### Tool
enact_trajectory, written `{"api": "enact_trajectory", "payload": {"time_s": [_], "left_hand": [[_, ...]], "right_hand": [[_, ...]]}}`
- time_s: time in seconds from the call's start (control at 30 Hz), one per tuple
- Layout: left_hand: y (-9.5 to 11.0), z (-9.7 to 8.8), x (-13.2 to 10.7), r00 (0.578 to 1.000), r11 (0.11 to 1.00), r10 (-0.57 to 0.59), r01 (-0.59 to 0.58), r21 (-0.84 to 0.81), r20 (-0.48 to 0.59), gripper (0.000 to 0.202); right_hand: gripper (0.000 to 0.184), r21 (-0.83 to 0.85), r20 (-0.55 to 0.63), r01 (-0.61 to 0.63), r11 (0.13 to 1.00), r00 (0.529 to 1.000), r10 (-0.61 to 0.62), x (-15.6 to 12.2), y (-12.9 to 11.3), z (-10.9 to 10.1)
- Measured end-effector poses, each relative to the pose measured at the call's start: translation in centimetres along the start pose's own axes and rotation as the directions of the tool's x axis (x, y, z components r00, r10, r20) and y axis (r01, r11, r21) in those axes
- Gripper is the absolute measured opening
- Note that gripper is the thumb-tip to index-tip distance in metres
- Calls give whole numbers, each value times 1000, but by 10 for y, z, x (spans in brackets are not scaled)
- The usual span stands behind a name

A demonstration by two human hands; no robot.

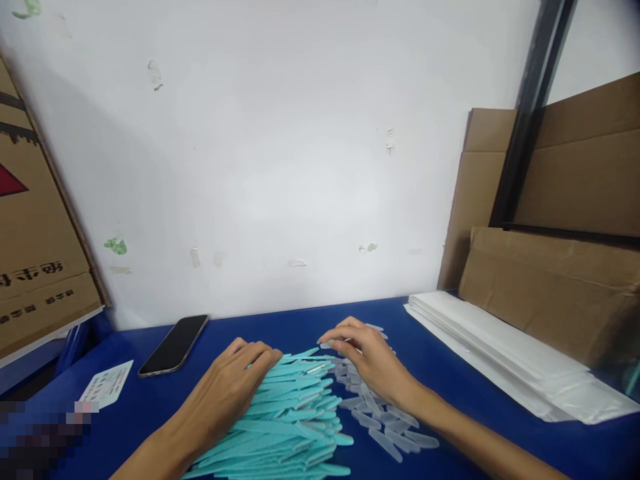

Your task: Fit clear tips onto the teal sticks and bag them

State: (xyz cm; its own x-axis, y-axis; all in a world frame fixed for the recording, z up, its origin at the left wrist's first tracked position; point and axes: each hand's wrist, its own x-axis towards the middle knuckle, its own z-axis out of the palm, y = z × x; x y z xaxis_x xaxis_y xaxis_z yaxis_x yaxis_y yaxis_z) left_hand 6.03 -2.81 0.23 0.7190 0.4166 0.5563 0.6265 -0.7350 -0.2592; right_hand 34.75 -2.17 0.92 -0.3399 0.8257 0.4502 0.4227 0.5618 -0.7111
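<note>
The right hand (369, 357) is right of centre in the frame, thumb and forefinger closed to a narrow pinch on a small frosted plastic piece (326, 345), which shows at the fingertips. The left hand (237, 383), left of centre, lies over the upper left side of a thick heap of slim turquoise sticks (295, 430), its fingers bent and close together; whether it grips one of the sticks cannot be told. One stick points right from beside its fingertips, its tip near the right hand's pinch.

The heap fills the bottom centre of the frame, most of the tapered ends facing right, and a thin metallic gleam shows on one near the top. Just to its right, partly beneath the right hand, is a loose scatter of frosted translucent pieces (385, 443), flat and narrow, overlapping at many angles.

Farther out, on the blue tabletop (300, 327), a smartphone (174, 345) lies dark screen up at left, with a printed card (107, 385) near it, closer to the lower left corner. A stack of white sheets (500, 353) slants across the lower right, beside a brown cardboard box (550, 297). More cardboard (587, 153) and a dark upright post (525, 120) stand at upper right. A printed carton (45, 213) takes up the left edge, and a scuffed white wall (280, 147) spans the back.
</note>
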Motion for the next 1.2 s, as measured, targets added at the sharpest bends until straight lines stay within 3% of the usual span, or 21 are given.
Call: {"api": "enact_trajectory", "payload": {"time_s": [0.23, 0.6, 0.83, 1.07, 1.2], "left_hand": [[-2, -5, 2, 1000, 1000, -12, 12, -3, -12, 32], [-6, 0, -3, 997, 999, -27, 29, 33, -72, 34], [-6, 2, -3, 998, 1000, -24, 24, 10, -50, 35], [-1, -4, 4, 998, 999, -37, 36, -14, -42, 26], [2, -7, 6, 998, 1000, -20, 20, -12, -56, 26]], "right_hand": [[20, 110, 16, 18, 994, 1000, -20, -2, 3, 5], [23, 340, 30, -149, 929, 989, 148, 2, 5, 3], [26, 410, 171, -221, 885, 972, 164, 3, 6, 1], [28, 470, 34, -199, 860, 978, 208, 5, 6, -2], [30, 458, 19, -237, 857, 966, 257, 4, 6, -4]]}}
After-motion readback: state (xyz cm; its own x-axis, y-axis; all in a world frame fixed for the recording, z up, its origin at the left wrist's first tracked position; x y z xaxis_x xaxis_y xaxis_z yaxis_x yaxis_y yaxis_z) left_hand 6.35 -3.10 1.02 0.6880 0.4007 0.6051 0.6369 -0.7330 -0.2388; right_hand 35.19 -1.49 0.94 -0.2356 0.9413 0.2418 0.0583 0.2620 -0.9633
